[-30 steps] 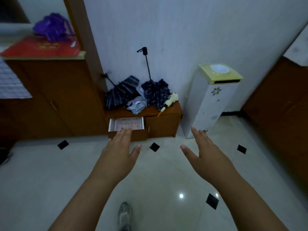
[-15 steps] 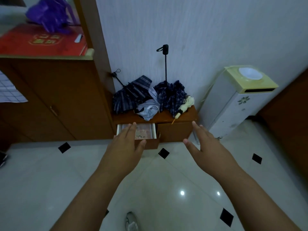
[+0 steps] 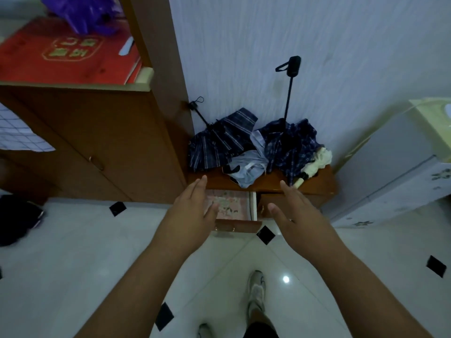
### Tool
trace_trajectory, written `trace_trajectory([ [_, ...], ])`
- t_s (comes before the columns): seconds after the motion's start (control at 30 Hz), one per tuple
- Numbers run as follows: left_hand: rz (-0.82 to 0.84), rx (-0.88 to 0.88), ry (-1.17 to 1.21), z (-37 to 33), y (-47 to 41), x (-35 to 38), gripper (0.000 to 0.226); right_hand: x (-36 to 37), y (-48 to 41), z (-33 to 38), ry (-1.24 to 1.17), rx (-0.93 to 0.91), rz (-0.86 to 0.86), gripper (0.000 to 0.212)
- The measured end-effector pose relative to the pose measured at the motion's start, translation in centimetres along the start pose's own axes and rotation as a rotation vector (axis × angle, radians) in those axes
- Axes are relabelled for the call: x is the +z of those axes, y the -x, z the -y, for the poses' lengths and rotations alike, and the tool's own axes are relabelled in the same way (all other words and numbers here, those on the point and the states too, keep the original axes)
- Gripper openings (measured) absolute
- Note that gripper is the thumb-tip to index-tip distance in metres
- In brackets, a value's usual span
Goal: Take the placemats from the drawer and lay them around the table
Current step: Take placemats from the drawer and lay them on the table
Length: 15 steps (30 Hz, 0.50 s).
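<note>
A low wooden cabinet stands against the wall, and its left drawer (image 3: 238,226) is pulled open. Inside lies a pink flower-patterned placemat (image 3: 231,206), flat, partly hidden by my left hand. My left hand (image 3: 192,211) hovers over the drawer's left half, fingers stretched out and holding nothing. My right hand (image 3: 295,211) is held out in front of the shut right drawer, fingers apart and empty. Both forearms reach forward from the bottom of the view.
Several folded umbrellas (image 3: 253,147) are piled on the low cabinet's top. A tall wooden cupboard (image 3: 92,147) stands to the left with a red box (image 3: 66,54) and purple bag on it. A white and yellow appliance (image 3: 400,172) stands to the right. White tiled floor lies below, with my shoes on it.
I have stepped closer to the low cabinet; the drawer now looks larger and nearer. Both hands moved forward, the left one now over the open drawer.
</note>
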State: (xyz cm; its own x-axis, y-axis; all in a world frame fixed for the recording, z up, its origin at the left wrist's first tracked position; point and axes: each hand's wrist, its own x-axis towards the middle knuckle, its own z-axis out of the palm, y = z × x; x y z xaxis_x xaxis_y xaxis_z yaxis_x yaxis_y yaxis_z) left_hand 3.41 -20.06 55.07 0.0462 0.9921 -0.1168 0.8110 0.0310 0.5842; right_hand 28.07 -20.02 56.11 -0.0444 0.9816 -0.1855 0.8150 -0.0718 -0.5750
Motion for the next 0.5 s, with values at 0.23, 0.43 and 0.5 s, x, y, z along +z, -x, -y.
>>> trace_trajectory([
  [0.23,-0.097,-0.089,0.001,3.1,-9.5,6.0,0.070,5.1,-13.0,-3.8,-0.033,-0.049,0.199,0.070],
  [0.43,-0.010,-0.194,-0.033,9.1,-15.9,12.7,0.074,12.6,-19.9,-7.8,-0.066,0.027,0.303,0.070],
  [0.5,0.039,-0.230,-0.034,11.4,-18.0,14.8,0.076,15.5,-21.5,-9.3,-0.097,0.065,0.332,0.068],
])
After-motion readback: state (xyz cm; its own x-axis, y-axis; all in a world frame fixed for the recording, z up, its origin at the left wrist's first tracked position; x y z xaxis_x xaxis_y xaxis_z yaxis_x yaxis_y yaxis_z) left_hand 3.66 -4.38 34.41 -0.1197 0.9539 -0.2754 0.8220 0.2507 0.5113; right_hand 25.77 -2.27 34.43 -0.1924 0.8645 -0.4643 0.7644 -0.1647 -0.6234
